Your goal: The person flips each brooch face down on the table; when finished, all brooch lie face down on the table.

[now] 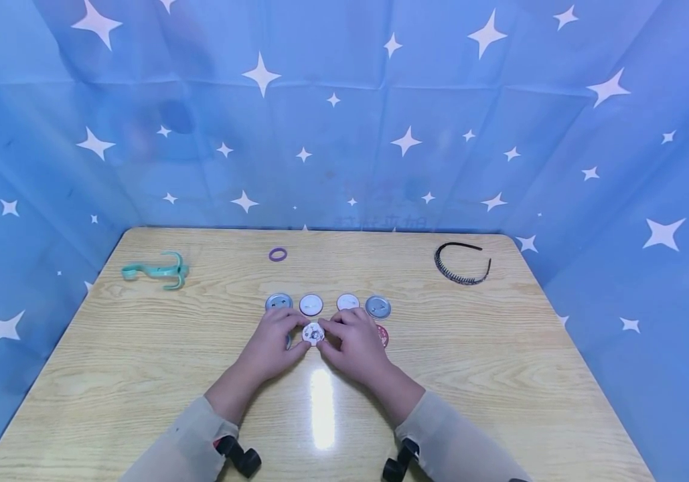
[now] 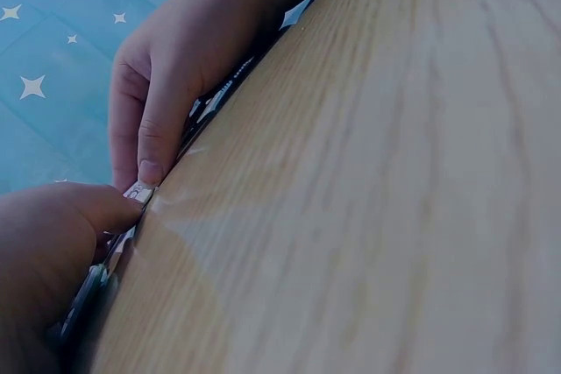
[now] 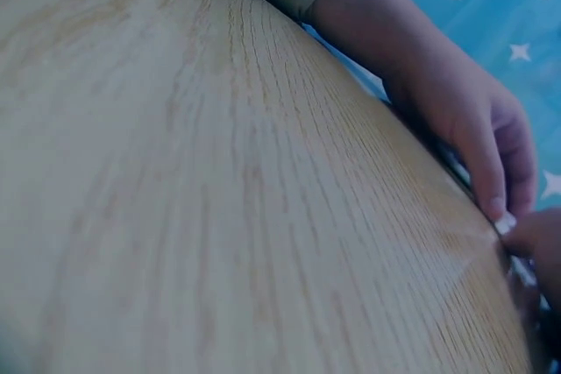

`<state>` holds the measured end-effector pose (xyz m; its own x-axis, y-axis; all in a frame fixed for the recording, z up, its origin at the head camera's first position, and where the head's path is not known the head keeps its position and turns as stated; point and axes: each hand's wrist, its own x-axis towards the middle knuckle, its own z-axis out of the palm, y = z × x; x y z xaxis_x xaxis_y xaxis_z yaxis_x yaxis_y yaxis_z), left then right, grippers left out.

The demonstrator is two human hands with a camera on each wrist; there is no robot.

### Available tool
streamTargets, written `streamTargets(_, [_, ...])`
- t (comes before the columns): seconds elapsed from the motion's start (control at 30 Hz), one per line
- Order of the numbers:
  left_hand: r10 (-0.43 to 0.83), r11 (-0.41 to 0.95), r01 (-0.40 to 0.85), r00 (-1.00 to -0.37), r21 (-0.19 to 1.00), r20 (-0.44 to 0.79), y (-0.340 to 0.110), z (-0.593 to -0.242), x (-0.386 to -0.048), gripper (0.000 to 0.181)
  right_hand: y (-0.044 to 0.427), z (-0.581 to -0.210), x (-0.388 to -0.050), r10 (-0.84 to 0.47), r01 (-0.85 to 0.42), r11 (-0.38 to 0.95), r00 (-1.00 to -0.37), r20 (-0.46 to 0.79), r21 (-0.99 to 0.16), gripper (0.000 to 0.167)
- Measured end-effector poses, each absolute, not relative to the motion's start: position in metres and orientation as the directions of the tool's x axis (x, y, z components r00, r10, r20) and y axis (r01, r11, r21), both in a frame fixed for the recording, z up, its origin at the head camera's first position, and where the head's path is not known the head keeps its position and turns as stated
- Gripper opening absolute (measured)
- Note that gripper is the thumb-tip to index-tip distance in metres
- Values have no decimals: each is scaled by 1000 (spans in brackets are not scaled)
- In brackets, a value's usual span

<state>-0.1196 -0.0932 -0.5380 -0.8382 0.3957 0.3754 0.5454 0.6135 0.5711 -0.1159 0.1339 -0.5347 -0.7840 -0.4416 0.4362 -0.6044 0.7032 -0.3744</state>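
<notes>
A round white button badge [image 1: 313, 333] with a dark printed picture lies face up mid-table. My left hand [image 1: 273, 343] pinches its left edge between thumb and fingers, and my right hand [image 1: 357, 343] holds the right edge the same way. Behind them runs a row of badges: a silver-backed one [image 1: 278, 300], a white one [image 1: 311, 305], another white one [image 1: 347, 301] and a grey one [image 1: 378, 307]. A red patterned badge [image 1: 383, 336] peeks out beside the right hand. Part of another badge is hidden by the left hand. Both wrist views show the fingertips meeting at the badge's rim, low on the tabletop.
At the far left lies a turquoise clip-like plastic piece [image 1: 160, 270]. A purple ring-shaped band [image 1: 278, 254] is at the back, and a black toothed headband [image 1: 463, 274] lies at the back right. A blue star-patterned curtain [image 1: 332, 134] hangs behind the wooden table [image 1: 471, 361].
</notes>
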Motion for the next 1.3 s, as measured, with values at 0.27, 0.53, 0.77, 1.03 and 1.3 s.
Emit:
streamTargets(0.27, [388, 606, 528, -849, 596, 358, -93, -538, -118, 33, 134, -533, -115, -437, -603, 697, -786, 437, -387, 39])
streamTargets(0.53, [383, 589, 507, -861, 629, 335, -95, -536, -117, 32, 134, -534, -116, -423, -607, 681, -783, 455, -411, 38])
streamTargets(0.77, [370, 598, 471, -880, 648, 298, -95, -534, -117, 33, 135, -533, -116, -414, -603, 656, -791, 451, -454, 37])
streamTargets(1.03, [349, 595, 448, -892, 667, 287, -94, -534, -118, 31, 136, -534, -118, -408, -611, 642, -784, 469, -463, 36])
streamTargets(1.3, [365, 582, 501, -865, 641, 345, -96, -538, -118, 30, 135, -537, -120, -379, -615, 622, -778, 500, -485, 29])
